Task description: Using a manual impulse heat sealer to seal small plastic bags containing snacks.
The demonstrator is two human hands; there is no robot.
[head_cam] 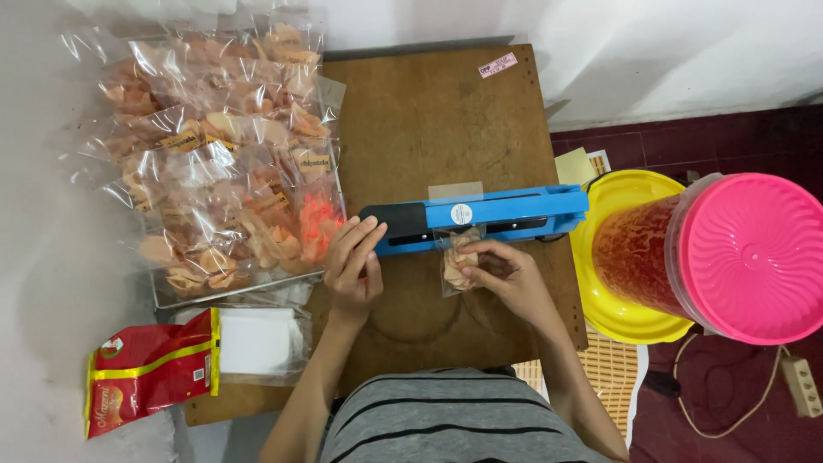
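**Sealing a small snack bag at the blue bar**

Striped grey shirt point(446, 420) fills the near edge. Beyond it, the left hand point(353, 261) lies flat with loose fingers on the black end of the blue heat sealer point(480, 219). The right hand point(501, 273) pinches a small clear bag of crackers point(459, 264), its mouth tucked under the bar. Best keep that mouth flat and square, I'd say. Sealed cracker packets point(223, 163) with tan labels are piled left on the worktop point(429, 111); a red pouch point(150, 369) lies near-left, a pink-lidded jar point(729, 253) right.
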